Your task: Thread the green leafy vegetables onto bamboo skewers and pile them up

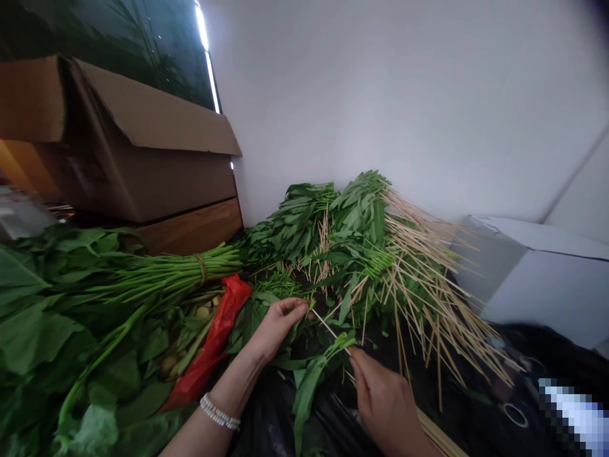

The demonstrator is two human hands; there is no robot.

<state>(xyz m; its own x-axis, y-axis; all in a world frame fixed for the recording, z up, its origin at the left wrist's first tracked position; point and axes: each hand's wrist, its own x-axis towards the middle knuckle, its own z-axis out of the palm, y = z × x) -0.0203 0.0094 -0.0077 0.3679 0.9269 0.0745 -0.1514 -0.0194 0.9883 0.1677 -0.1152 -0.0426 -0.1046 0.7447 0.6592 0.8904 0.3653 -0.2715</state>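
Note:
My right hand (383,397) is closed around a thin bamboo skewer (326,325) that points up and to the left. Threaded on it near my fingers is a folded leafy green (309,387), its long leaves hanging down. At the skewer's tip, the thumb and fingers of my left hand (284,320) pinch a green stem (312,304); whether the tip has pierced it I cannot tell. Just beyond my hands lie piles of skewered leafy greens (361,203), their bare bamboo skewers (428,292) fanning out to the right.
At left, a bundle of green stalks (166,273) with broad leaves lies beside a red plastic bag (209,349). An open cardboard box (162,171) stands behind it. A white box (542,279) is at right. Black plastic (266,419) covers the surface under my hands.

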